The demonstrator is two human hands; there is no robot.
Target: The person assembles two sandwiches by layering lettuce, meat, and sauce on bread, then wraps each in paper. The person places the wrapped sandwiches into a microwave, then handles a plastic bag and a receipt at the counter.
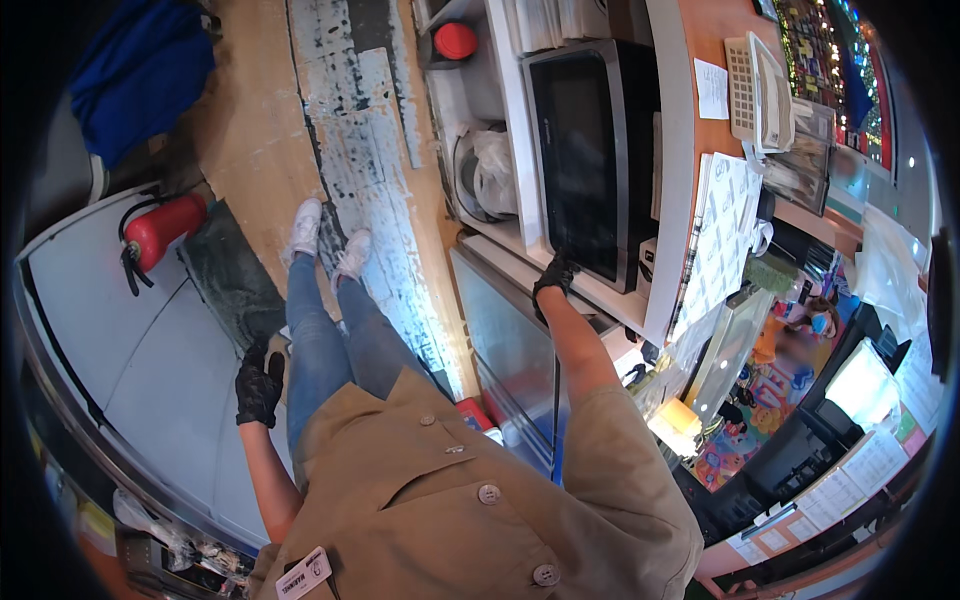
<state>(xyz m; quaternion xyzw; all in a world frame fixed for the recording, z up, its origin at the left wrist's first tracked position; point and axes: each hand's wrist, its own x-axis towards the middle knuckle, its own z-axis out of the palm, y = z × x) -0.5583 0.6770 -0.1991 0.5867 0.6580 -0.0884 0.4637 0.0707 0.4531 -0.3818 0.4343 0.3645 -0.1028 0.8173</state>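
Note:
My right hand [556,274], in a black glove, is at the lower edge of a microwave oven [581,150] with a dark door, set in a white shelf unit [534,217]. Whether its fingers press or grip anything there is hidden. Below that hand stands a metal-fronted cabinet [499,315]. My left hand [259,384], also black-gloved, hangs beside my left leg with its fingers partly spread and nothing visible in it. A white panel [165,375] lies just left of it.
A red fire extinguisher [166,231] is at the left beside the white panel. Blue cloth [142,75] hangs at upper left. The wooden floor [247,112] has worn, peeling patches. Patterned paper sheets [716,232] and a plastic basket [742,90] lie on the counter at right.

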